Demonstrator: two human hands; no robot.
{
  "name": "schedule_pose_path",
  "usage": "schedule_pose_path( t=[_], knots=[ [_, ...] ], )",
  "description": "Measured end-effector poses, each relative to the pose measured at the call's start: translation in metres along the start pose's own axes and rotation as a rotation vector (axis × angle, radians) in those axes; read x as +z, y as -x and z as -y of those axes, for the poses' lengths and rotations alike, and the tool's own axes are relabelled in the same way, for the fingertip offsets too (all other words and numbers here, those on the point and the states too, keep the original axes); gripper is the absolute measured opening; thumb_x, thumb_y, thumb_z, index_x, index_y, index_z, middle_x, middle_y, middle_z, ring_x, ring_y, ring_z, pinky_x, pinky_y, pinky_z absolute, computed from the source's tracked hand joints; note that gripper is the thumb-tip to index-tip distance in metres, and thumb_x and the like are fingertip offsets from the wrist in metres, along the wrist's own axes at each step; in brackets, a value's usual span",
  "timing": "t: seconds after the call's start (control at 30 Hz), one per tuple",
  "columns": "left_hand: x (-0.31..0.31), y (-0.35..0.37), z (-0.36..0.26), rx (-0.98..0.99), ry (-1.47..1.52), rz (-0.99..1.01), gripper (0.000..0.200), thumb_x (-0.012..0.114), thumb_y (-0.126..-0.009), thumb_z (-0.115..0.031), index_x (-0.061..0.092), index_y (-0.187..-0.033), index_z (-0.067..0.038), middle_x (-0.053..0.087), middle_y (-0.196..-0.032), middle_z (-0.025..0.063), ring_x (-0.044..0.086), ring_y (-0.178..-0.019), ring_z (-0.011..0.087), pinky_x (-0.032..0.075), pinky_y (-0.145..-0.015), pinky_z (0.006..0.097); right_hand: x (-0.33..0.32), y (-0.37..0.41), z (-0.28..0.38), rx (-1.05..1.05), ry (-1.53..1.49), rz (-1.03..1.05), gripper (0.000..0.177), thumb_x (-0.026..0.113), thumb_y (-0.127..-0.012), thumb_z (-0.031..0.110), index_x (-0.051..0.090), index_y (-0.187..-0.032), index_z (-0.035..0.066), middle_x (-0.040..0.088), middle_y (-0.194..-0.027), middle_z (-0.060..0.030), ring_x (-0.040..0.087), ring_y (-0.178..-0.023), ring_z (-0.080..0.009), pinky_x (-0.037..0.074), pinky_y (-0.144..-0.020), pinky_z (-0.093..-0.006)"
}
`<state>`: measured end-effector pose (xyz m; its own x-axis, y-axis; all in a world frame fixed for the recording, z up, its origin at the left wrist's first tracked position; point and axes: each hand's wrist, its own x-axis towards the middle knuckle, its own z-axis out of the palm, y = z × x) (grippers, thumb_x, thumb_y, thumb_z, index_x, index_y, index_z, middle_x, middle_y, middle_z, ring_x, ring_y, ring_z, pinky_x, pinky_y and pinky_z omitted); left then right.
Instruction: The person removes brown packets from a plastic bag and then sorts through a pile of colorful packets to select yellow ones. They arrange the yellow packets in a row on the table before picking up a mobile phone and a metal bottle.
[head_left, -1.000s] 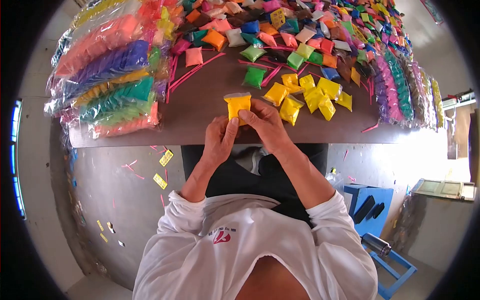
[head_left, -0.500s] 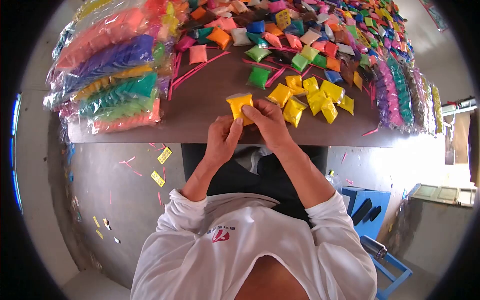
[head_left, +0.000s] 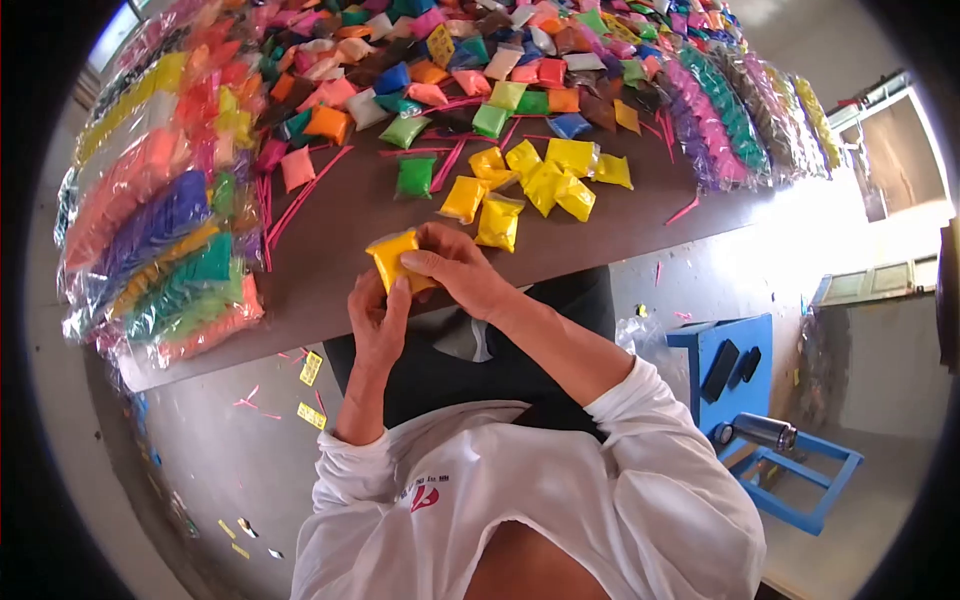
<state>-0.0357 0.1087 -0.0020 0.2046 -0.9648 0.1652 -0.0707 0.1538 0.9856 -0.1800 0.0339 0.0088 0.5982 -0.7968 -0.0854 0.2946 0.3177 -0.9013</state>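
Near the table's front edge, my two hands hold a small yellow-orange packet [head_left: 393, 255] in clear plastic wrapping. My left hand [head_left: 376, 322] pinches its lower edge between thumb and fingers. From the other side, my right hand [head_left: 455, 266] grips it, thumb on top and fingers curled behind. The packet's underside is hidden by the fingers. Just beyond my right hand lie an orange-yellow packet [head_left: 463, 200] and a yellow packet [head_left: 498, 222]. Several brighter yellow packets [head_left: 545, 187] cluster to their right. A green packet [head_left: 415, 177] rests farther left.
A large pile of mixed-colour packets [head_left: 480, 85] covers the table's [head_left: 330, 285] far side. Stacked long bags of packets [head_left: 150, 220] stand left, more bags [head_left: 715, 110] right. Pink strips [head_left: 300, 205] lie between. A blue stool [head_left: 735, 365] and a metal flask [head_left: 765, 430] are at lower right.
The camera view has turned, so the table now appears tilted and the packets farther left. Both hands keep hold of the same packet, which looks slightly turned.
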Motion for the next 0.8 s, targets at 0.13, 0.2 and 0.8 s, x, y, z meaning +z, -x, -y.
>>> schedule_pose_path(
  t=[0.13, 0.2, 0.8],
  knots=[
    [-0.006, 0.002, 0.011, 0.042, -0.006, 0.026, 0.037, 0.052, -0.102, -0.033, 0.059, -0.114, 0.002, 0.063, -0.094, 0.0048, 0.062, -0.087, 0.0091, 0.050, -0.079, 0.0225, 0.005, 0.001, 0.015, 0.106, 0.120, 0.063, 0.030, 0.064, -0.097, 0.027, 0.060, -0.117, 0.004, 0.064, -0.096, -0.0014, 0.060, -0.084, -0.0054, 0.052, -0.070, -0.0187],
    [-0.007, 0.002, 0.010, 0.032, -0.069, 0.030, 0.039, 0.050, -0.103, -0.036, 0.060, -0.113, 0.001, 0.063, -0.093, 0.0044, 0.062, -0.086, 0.0087, 0.050, -0.080, 0.0221, 0.001, -0.004, 0.007, 0.038, 0.235, 0.100, 0.029, 0.063, -0.098, 0.025, 0.060, -0.117, 0.004, 0.064, -0.094, -0.0012, 0.059, -0.082, -0.0051, 0.051, -0.070, -0.0183],
    [0.000, -0.005, 0.003, 0.104, -0.213, -0.044, 0.042, 0.050, -0.103, -0.024, 0.055, -0.067, -0.002, 0.054, -0.066, 0.0065, 0.049, -0.065, 0.0186, 0.038, -0.065, 0.0331, -0.084, -0.073, 0.161, -0.333, 1.305, -0.498, 0.046, 0.074, -0.081, 0.041, 0.065, -0.097, 0.000, 0.070, -0.084, -0.0128, 0.068, -0.081, -0.0273, 0.052, -0.071, -0.0389]
  ],
)
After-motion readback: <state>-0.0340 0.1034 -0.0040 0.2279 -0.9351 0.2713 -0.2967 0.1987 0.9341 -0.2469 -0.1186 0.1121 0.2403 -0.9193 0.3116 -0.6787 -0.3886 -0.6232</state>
